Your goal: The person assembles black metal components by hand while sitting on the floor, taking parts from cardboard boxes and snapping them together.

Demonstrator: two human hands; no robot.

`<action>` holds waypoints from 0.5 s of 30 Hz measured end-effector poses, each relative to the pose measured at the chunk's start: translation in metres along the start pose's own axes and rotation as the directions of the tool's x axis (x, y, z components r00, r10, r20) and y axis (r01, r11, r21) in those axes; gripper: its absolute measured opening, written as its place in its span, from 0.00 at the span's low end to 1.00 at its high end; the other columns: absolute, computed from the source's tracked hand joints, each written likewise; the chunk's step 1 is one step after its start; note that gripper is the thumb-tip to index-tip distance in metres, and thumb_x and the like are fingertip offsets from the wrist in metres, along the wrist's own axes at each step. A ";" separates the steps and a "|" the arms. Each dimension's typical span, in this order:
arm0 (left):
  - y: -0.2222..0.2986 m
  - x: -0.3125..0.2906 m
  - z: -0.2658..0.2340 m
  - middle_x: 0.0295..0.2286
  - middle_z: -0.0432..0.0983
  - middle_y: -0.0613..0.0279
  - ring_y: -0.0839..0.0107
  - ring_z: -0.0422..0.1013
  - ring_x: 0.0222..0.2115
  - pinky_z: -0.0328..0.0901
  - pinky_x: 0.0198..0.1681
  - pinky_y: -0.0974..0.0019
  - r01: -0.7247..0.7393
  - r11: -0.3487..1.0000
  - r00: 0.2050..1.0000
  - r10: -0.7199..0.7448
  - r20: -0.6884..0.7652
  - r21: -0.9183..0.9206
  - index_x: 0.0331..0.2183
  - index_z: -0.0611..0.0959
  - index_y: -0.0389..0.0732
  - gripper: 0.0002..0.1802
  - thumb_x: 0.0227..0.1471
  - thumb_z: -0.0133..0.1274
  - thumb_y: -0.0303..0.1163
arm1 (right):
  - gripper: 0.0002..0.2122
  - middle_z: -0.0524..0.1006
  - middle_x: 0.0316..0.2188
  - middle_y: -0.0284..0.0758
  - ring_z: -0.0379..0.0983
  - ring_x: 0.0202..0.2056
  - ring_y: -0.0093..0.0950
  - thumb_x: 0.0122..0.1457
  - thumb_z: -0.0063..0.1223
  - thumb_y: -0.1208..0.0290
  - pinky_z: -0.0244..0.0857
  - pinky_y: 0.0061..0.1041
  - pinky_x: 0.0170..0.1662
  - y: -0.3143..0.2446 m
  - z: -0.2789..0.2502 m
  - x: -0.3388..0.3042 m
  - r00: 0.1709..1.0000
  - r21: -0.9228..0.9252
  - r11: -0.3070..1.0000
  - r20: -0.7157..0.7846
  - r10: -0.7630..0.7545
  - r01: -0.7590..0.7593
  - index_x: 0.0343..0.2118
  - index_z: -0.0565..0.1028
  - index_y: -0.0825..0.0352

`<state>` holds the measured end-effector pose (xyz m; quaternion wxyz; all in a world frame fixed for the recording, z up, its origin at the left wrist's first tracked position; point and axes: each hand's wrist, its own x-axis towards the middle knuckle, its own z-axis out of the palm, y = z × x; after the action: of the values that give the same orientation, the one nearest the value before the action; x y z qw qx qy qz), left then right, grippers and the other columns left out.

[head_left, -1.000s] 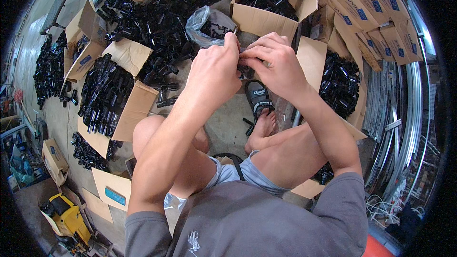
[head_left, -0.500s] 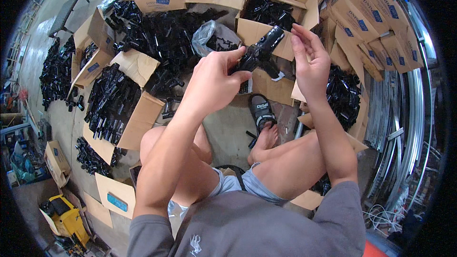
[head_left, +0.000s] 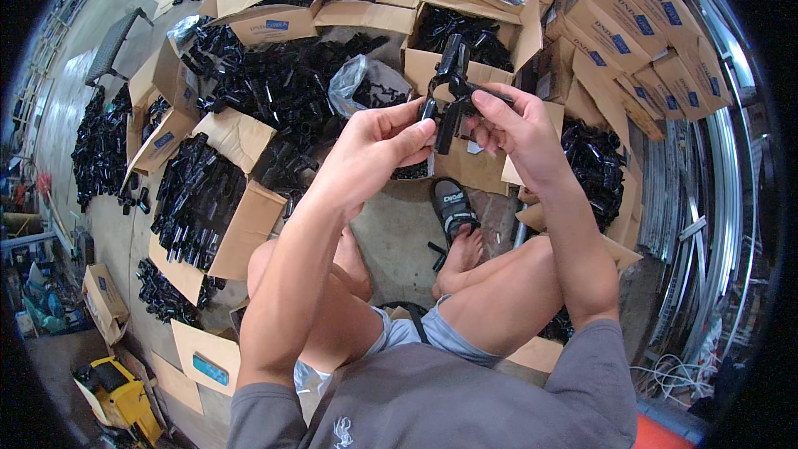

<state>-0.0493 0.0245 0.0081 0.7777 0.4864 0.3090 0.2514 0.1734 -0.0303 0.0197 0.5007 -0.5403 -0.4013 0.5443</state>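
In front of me, above the floor, I hold a glossy black branched part (head_left: 453, 66) with tube-like arms; its exact kind does not show. My left hand (head_left: 374, 150) pinches its left side between thumb and fingers. On the other side, my right hand (head_left: 524, 129) grips an arm of it, the thumb on top and the other fingers curled below. Just beyond the part stands an open carton (head_left: 532, 41) with black pieces inside. A clear plastic bag (head_left: 349, 87) holding small dark pieces lies past my left hand.
Heaps of black parts (head_left: 258, 66) cover the floor ahead and left, around open cartons (head_left: 241, 233). Stacked closed cartons (head_left: 623, 25) rise at the far right. Long metal profiles (head_left: 706, 249) lie along the right. A yellow machine (head_left: 125, 399) sits at lower left.
My right hand has come in to the left and now grips the black part, which it did not hold before. The part has turned more upright.
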 end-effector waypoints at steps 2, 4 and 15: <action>0.000 -0.002 0.001 0.46 0.77 0.67 0.80 0.73 0.44 0.70 0.51 0.72 -0.003 1.000 1.000 0.003 -0.011 0.008 0.60 0.70 0.35 0.26 0.63 0.52 0.32 | 0.14 0.80 0.26 0.30 0.72 0.23 0.14 0.62 0.60 0.62 0.64 0.15 0.25 -0.001 -0.003 -0.002 1.000 -0.014 1.000 -0.003 0.004 -0.004 0.40 0.79 0.69; -0.001 -0.002 0.003 0.46 0.77 0.67 0.80 0.73 0.44 0.70 0.51 0.72 -0.007 1.000 1.000 0.007 -0.022 0.015 0.60 0.71 0.36 0.26 0.64 0.52 0.33 | 0.14 0.79 0.26 0.30 0.72 0.23 0.14 0.61 0.60 0.61 0.63 0.15 0.24 -0.002 -0.002 -0.004 1.000 -0.029 1.000 -0.006 0.007 -0.007 0.39 0.79 0.69; -0.007 0.003 0.011 0.46 0.78 0.64 0.77 0.75 0.42 0.72 0.49 0.70 0.073 0.995 0.989 -0.082 -0.126 -0.071 0.58 0.73 0.36 0.23 0.65 0.49 0.35 | 0.16 0.79 0.23 0.30 0.70 0.18 0.14 0.61 0.61 0.57 0.62 0.14 0.21 0.006 0.021 -0.005 0.977 -0.086 0.993 -0.187 -0.098 0.083 0.36 0.80 0.69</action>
<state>-0.0388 0.0173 0.0042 0.7810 0.4308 0.3686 0.2619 0.1515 -0.0340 0.0167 0.5399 -0.5901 -0.3965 0.4506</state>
